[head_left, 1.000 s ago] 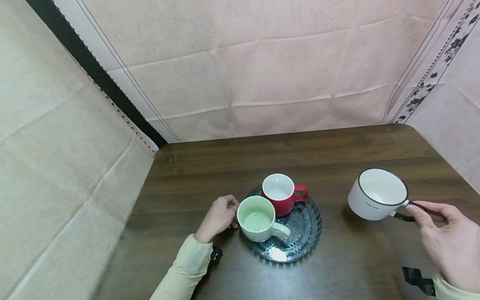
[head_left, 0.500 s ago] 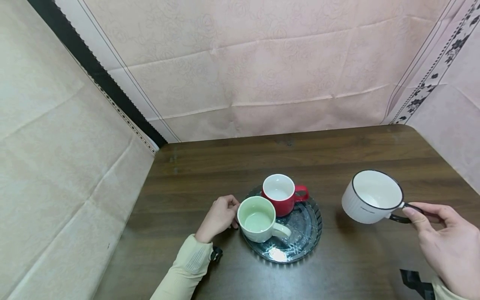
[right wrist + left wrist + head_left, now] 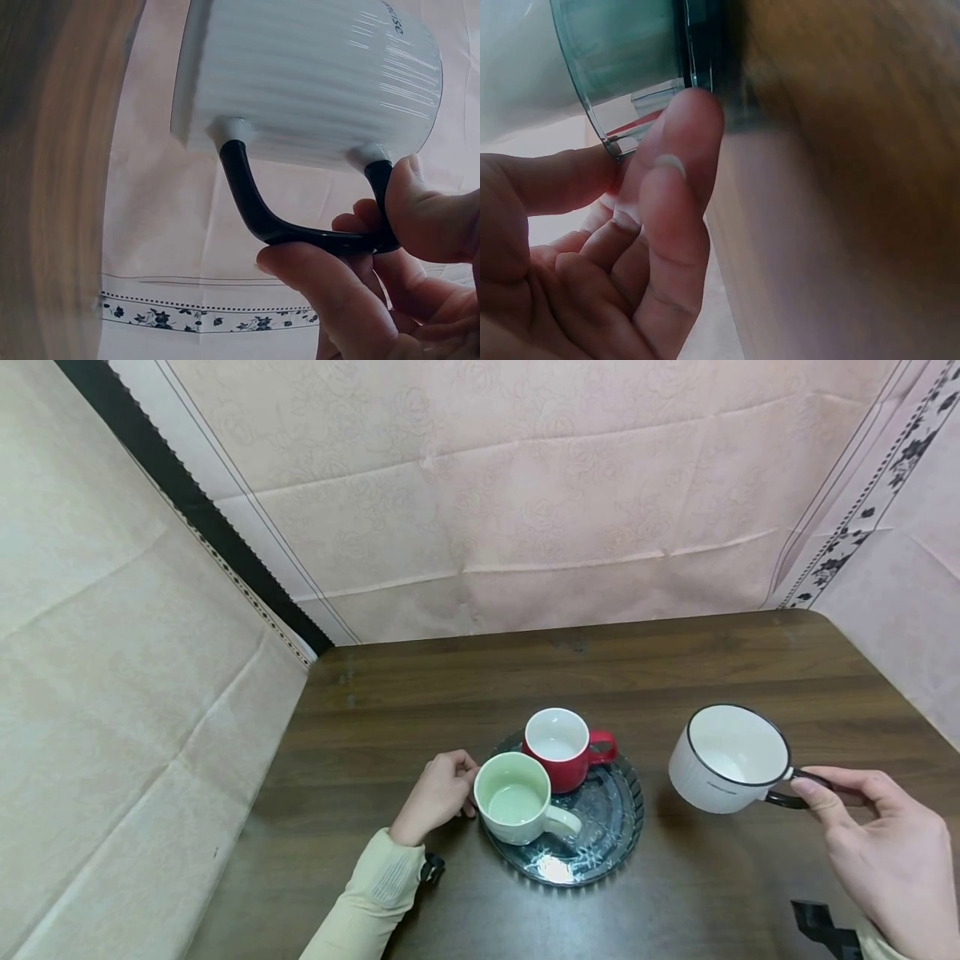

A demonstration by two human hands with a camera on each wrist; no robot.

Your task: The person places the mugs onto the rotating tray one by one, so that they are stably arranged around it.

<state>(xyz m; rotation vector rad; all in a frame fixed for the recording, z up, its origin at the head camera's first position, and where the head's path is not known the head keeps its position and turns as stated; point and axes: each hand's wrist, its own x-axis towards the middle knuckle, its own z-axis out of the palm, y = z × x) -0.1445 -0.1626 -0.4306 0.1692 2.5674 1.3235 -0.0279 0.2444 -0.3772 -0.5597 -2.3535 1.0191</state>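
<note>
A clear glass plate (image 3: 611, 827) with a scalloped rim lies on the table, carrying a pale green mug (image 3: 498, 818) and, behind it, a red mug (image 3: 566, 772) with a white inside. My left hand (image 3: 441, 799) pinches the plate's left rim; the left wrist view shows thumb and fingers (image 3: 679, 135) at the glass edge. To the right of the plate, my right hand (image 3: 885, 852) grips the black handle (image 3: 251, 199) of a white ribbed mug (image 3: 701, 781) with a dark rim. That mug is held upright, slightly tilted, above the table, apart from the plate.
The brown wooden table (image 3: 450, 693) spans the lower view, its back edge against a pale patterned cloth (image 3: 562, 510). More cloth hangs at the left and right sides. A stretch of tabletop separates the plate from the white mug.
My right hand has carried the white mug leftward and slightly nearer to me, closer to the plate. The left hand, plate, green mug and red mug stay where they were.
</note>
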